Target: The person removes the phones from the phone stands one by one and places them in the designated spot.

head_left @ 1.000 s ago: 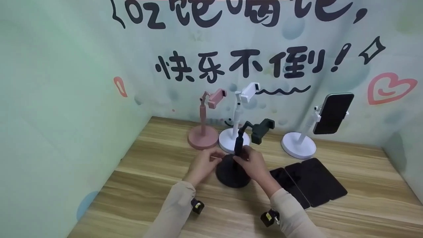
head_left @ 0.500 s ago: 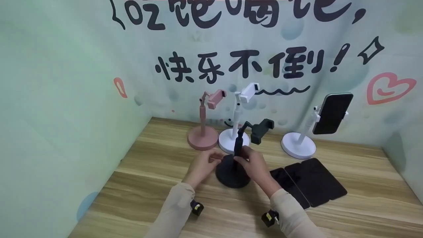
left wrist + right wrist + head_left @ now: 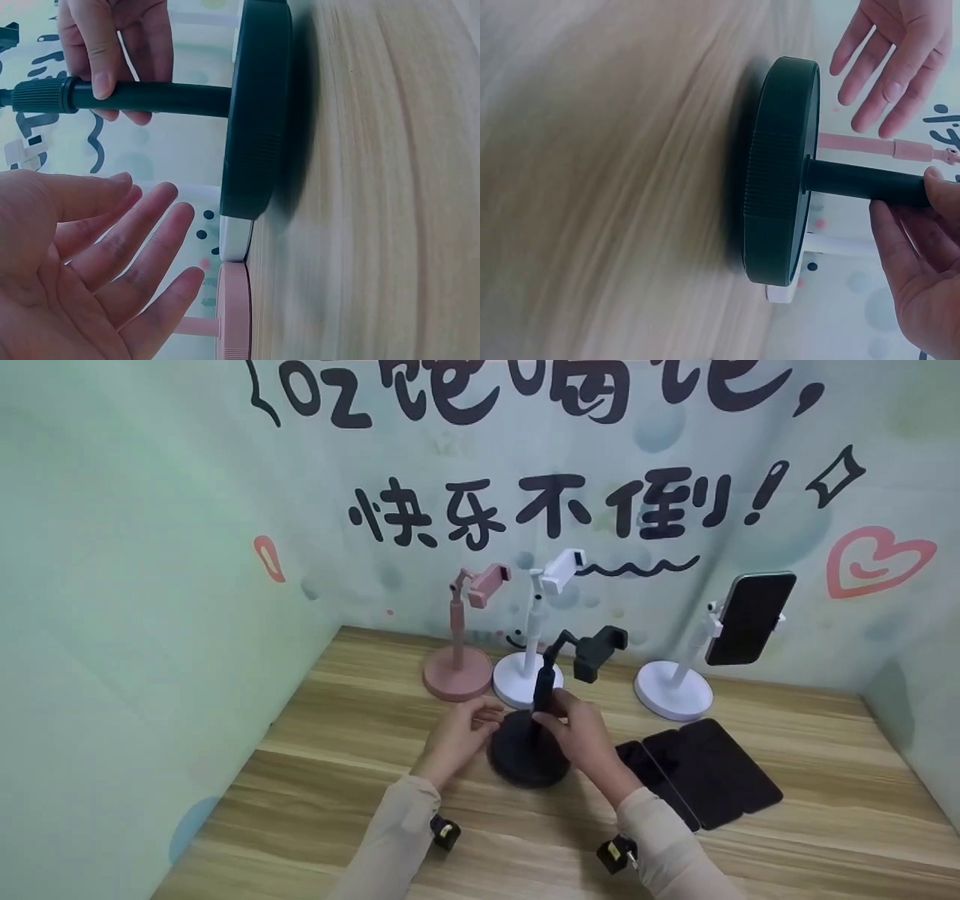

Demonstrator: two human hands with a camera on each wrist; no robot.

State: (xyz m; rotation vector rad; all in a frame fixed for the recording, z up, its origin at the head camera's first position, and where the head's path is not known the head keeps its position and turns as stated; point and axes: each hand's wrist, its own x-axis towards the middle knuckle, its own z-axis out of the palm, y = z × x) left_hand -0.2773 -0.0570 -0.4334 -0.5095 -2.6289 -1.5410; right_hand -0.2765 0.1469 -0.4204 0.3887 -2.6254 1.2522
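Note:
Upright at the middle of the table, a black phone stand (image 3: 531, 750) has a round base, a pole and an angled clamp at its top with no phone in it. My right hand (image 3: 585, 735) pinches the stand's pole between thumb and fingers, below the ribbed collar, as the right wrist view shows (image 3: 930, 270). In the left wrist view, a dark shadow lies between the base (image 3: 259, 112) and the wood. My left hand (image 3: 459, 739) holds nothing; its fingers are spread and loosely bent beside the base's left side, apart from the pole.
Behind stand a pink phone stand (image 3: 457, 675) and a white phone stand (image 3: 517, 682), both without phones. Another white stand (image 3: 673, 690) at the back right carries a phone (image 3: 751, 619). Several dark phones (image 3: 712, 772) lie flat right of my right hand. A printed cloth (image 3: 420, 450) hangs behind.
The black stand, in my right hand, has shifted very slightly right and up relative to the stands behind. My left hand has stayed beside the base. The whole view has drifted a little.

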